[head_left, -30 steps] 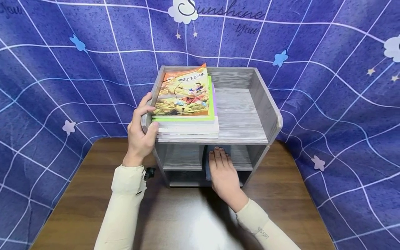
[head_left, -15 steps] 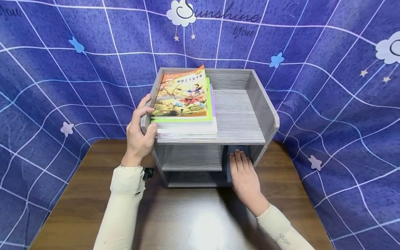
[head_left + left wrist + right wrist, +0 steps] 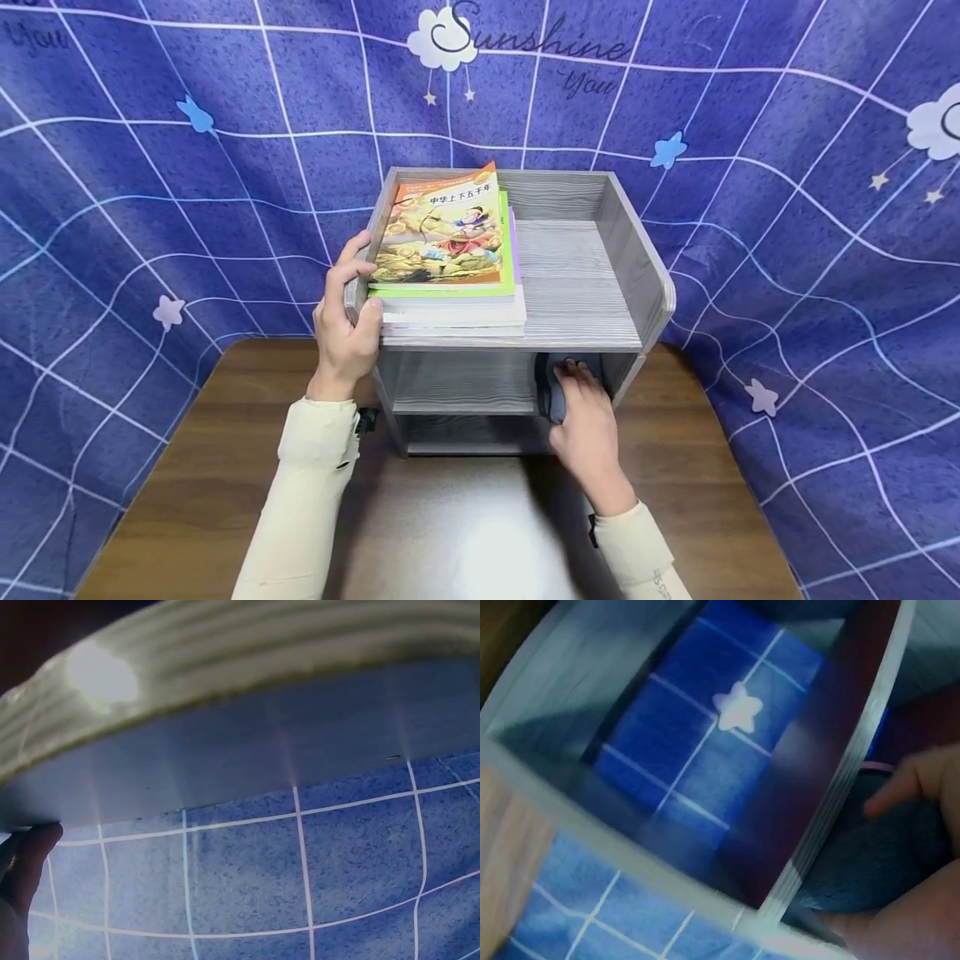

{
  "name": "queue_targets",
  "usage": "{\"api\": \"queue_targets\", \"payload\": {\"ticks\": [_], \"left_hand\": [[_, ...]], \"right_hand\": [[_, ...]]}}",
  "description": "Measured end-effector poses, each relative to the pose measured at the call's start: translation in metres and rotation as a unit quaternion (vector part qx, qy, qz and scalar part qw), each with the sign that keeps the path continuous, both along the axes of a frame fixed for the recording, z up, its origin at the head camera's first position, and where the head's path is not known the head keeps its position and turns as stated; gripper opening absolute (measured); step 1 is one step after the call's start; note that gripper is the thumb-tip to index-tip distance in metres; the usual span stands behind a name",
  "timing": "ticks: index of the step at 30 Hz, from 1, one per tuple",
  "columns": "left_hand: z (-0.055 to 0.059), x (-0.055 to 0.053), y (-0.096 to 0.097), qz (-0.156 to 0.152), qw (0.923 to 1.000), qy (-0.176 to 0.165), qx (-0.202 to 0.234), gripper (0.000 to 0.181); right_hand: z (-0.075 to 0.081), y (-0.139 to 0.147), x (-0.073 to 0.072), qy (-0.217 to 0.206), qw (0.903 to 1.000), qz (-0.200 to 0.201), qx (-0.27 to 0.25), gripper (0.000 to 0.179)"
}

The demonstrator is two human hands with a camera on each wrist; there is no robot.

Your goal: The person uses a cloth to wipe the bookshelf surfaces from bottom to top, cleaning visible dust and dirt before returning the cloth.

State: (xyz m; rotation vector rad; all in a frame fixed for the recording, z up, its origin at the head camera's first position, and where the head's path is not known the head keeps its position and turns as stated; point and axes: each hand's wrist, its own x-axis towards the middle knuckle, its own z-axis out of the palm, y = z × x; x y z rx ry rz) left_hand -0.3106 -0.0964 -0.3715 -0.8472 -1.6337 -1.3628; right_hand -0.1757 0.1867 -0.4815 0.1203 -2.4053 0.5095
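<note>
The left hand grips the left side panel of a grey wood-grain shelf unit, thumb on the inner side and fingers over the edge. The right hand is reached into the middle compartment, its fingers bent around a dark blue-grey cloth; in the blurred right wrist view, thumb and finger lie on opposite sides of the fabric. The cloth sits under that hand and shows to its left, close to the compartment's right wall. That wall hems the hand in on its right, and the upper board roofs it over, hiding the rear of the cloth. Below is the bottom compartment, dark inside. Just right of the left hand, on the upper board, lies a stack of books: an illustrated book with an orange border on top, then a green-edged one, a purple edge showing beyond, and thick white-edged volumes beneath. Under both forearms spreads the brown wooden counter. Behind the hands hangs a blue gridded cloth backdrop with stars and clouds.
</note>
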Motion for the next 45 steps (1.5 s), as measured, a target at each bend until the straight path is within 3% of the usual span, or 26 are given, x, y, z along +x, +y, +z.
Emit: {"api": "queue_targets", "payload": {"ticks": [4, 8, 11, 13, 18, 23, 30, 31, 38, 45], "left_hand": [[0.001, 0.001, 0.007, -0.002, 1.0000, -0.001, -0.002, 0.040], [0.002, 0.000, 0.013, -0.006, 1.0000, -0.001, -0.001, 0.040], [0.001, -0.001, 0.017, -0.009, 1.0000, -0.002, 0.000, 0.040], [0.001, -0.002, 0.019, -0.010, 0.9999, -0.003, 0.000, 0.040], [-0.002, -0.003, 0.023, -0.015, 0.9999, -0.007, 0.000, 0.039], [0.000, 0.002, 0.020, -0.007, 0.9999, -0.008, 0.005, 0.038], [0.002, 0.004, 0.006, -0.001, 1.0000, -0.006, -0.003, 0.041], [0.003, 0.004, 0.004, -0.001, 1.0000, -0.004, -0.003, 0.042], [0.030, 0.033, 0.008, -0.016, 0.9998, -0.005, -0.009, 0.037], [0.030, 0.031, 0.007, -0.024, 0.9996, 0.001, -0.013, 0.037]], "right_hand": [[0.007, -0.024, -0.003, 0.027, 0.9945, 0.005, -0.101, 0.080], [0.014, -0.068, -0.011, 0.052, 0.9922, 0.037, -0.107, 0.081], [0.017, -0.105, -0.023, 0.030, 0.9958, 0.071, -0.049, 0.087], [0.016, -0.128, -0.030, 0.000, 0.9965, 0.079, 0.025, 0.093], [0.009, -0.162, -0.043, -0.032, 0.9763, 0.039, 0.211, 0.102], [0.010, -0.169, -0.046, -0.063, 0.9626, 0.016, 0.263, 0.106], [0.002, -0.174, -0.048, -0.062, 0.9582, 0.036, 0.277, 0.113], [-0.001, -0.174, -0.048, -0.056, 0.9578, 0.038, 0.279, 0.111], [-0.013, -0.171, -0.049, -0.001, 0.9565, 0.038, 0.289, 0.090], [-0.018, -0.160, -0.049, 0.024, 0.9563, 0.032, 0.290, 0.065]]}}
